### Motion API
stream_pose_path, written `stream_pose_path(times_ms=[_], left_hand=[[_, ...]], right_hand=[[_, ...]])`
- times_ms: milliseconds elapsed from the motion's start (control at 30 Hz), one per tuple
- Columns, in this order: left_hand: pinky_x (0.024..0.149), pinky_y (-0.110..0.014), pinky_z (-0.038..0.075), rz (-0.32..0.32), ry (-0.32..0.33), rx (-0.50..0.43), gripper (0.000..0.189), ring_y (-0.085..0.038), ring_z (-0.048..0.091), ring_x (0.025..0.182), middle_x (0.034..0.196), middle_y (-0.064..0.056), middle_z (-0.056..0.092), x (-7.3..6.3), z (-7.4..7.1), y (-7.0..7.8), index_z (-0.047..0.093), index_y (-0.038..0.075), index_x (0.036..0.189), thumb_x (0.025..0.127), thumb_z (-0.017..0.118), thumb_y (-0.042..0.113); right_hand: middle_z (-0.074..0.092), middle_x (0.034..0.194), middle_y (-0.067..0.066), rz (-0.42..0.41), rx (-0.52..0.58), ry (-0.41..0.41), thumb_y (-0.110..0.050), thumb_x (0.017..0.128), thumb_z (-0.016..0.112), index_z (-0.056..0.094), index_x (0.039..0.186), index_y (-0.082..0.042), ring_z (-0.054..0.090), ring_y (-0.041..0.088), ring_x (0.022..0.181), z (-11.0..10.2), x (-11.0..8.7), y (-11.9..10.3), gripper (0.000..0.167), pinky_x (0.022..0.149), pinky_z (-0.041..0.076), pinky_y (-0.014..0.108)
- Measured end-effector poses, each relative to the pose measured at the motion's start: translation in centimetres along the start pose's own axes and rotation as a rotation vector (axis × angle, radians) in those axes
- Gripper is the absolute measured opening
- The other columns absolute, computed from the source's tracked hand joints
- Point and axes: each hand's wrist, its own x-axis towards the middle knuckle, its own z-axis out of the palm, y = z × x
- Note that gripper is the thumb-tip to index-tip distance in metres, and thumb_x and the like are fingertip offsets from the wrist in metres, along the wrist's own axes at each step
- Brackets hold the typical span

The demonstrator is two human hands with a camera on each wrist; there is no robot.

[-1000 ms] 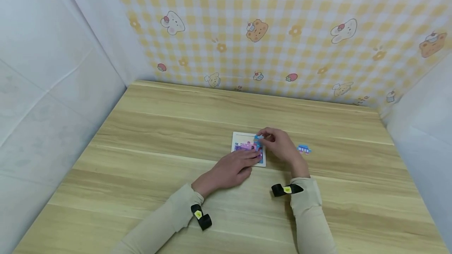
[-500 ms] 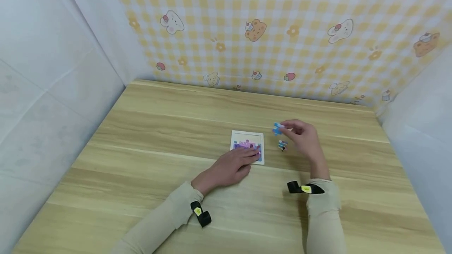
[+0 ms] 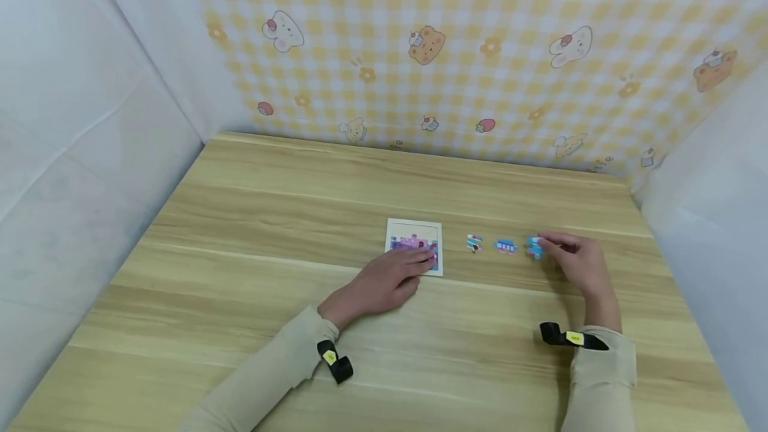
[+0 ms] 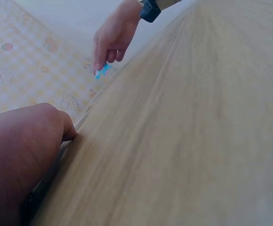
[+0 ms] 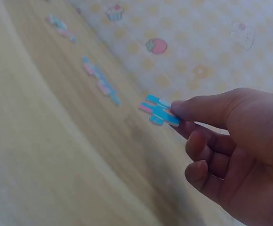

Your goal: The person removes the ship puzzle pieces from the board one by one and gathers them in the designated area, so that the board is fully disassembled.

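My left hand [image 3: 387,277] lies with its fingers stretched across the lower part of a small white-framed jigsaw puzzle [image 3: 440,245]. Pink and purple pieces fill the part of the frame that shows above those fingers, while its top strip is bare. To the right, my right hand [image 3: 581,264] pinches a blue puzzle piece [image 5: 159,112] between thumb and index finger. In the right wrist view this piece is tilted, held just above the wooden surface, and the other fingers are curled below. The left wrist view shows part of my left hand [image 4: 28,146] close up.
Two loose puzzle pieces lie on the wooden table [image 3: 300,219] between the hands: a striped one [image 3: 474,243] nearer the frame and a blue-and-purple one [image 3: 507,246] beside it. A yellow checked curtain [image 3: 462,85] hangs along the back edge, with white sheeting [image 3: 78,185] at the sides.
My right hand has carried the blue puzzle piece from the frame's upper right corner out to the right, past the two loose pieces. My left hand stays on the puzzle.
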Motion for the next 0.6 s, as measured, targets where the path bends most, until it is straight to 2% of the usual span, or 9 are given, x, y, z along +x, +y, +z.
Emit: stream_pose_path(times_ms=[133, 233, 600], left_hand=[[0.127, -0.038, 0.021, -0.010, -0.014, -0.013, 0.046, -0.022, 0.034, 0.152, 0.162, -0.006, 0.043, 0.0, 0.0, 0.1, 0.051, 0.007, 0.152, 0.108, 0.046, 0.016], [0.127, -0.037, 0.020, -0.025, -0.030, -0.022, 0.046, -0.021, 0.033, 0.153, 0.162, -0.004, 0.042, 0.0, -0.1, 0.1, 0.049, 0.008, 0.153, 0.108, 0.046, 0.016], [0.127, -0.041, 0.022, -0.013, -0.012, -0.033, 0.046, -0.023, 0.034, 0.152, 0.162, -0.007, 0.043, 0.1, -0.2, 0.2, 0.051, 0.006, 0.152, 0.107, 0.049, 0.014]], right_hand=[[0.070, 0.086, -0.009, 0.018, -0.061, -0.007, -0.030, 0.103, 0.067, 0.074, 0.123, 0.003, 0.056, 0.006, 0.072, 0.3, 0.4, 0.6, 0.039, 0.059, 0.048, 0.019], [0.069, 0.079, 0.001, 0.030, -0.092, -0.011, -0.026, 0.103, 0.067, 0.074, 0.121, 0.004, 0.055, 0.008, 0.065, 0.6, 0.6, 0.7, 0.037, 0.056, 0.047, 0.022], [0.075, 0.100, 0.015, 0.015, -0.142, 0.005, -0.023, 0.104, 0.065, 0.075, 0.119, 0.005, 0.055, 0.002, 0.072, 0.6, 0.7, 1.5, 0.033, 0.061, 0.048, 0.016]])
